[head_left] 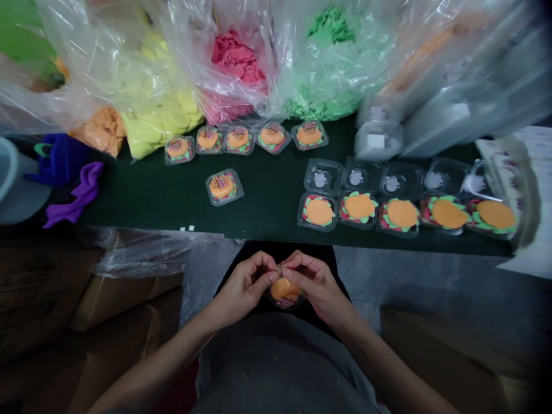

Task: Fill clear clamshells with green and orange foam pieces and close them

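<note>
Hands: left hand (241,287) and right hand (313,284) both pinch burger-toy pack (284,290) | sticker label blurred, unreadable

Small clear plastic clamshell with an orange disc inside (284,290), half covered by the fingers of the left hand (241,286) and the right hand (314,280); lid state impossible to tell. Printed round stickers on the closed clear clamshells (238,140), too small to read. Large clear plastic bags of coloured pieces (235,54), cut off by the top edge. Stack of clear plastic trays (457,109) at far right, badly blurred. Brown cardboard boxes (112,305) below, dark and indistinct.
</note>
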The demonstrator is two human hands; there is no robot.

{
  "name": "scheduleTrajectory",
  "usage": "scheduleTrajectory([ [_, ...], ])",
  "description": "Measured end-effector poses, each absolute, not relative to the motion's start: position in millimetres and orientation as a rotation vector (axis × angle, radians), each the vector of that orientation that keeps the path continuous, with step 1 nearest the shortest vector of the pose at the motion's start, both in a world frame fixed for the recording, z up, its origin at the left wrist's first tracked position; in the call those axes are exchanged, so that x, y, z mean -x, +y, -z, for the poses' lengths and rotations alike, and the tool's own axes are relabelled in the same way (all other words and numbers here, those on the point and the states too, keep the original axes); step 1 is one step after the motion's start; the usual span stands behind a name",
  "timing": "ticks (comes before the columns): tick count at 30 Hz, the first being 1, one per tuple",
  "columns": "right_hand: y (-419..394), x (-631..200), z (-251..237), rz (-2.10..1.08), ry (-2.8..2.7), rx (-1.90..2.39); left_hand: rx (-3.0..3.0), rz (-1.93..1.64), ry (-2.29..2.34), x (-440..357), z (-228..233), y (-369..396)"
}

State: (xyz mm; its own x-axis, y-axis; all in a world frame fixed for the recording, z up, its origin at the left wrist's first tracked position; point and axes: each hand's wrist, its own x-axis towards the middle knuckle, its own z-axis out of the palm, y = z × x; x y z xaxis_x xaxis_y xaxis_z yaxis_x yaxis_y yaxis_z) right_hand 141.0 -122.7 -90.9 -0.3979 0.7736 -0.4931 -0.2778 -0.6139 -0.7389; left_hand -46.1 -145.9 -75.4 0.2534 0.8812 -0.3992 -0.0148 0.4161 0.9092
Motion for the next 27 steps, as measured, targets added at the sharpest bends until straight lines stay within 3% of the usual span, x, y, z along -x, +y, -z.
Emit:
scheduleTrajectory([
  [15, -118, -138, 107, -2.101, -0.518, 1.288, -0.848, -0.784, 1.188, 41, 105, -142],
  [27, -111, -138, 95, -2.235, -0.4, 0.893, -0.195, -1.14, 1.137, 64, 100, -129],
])
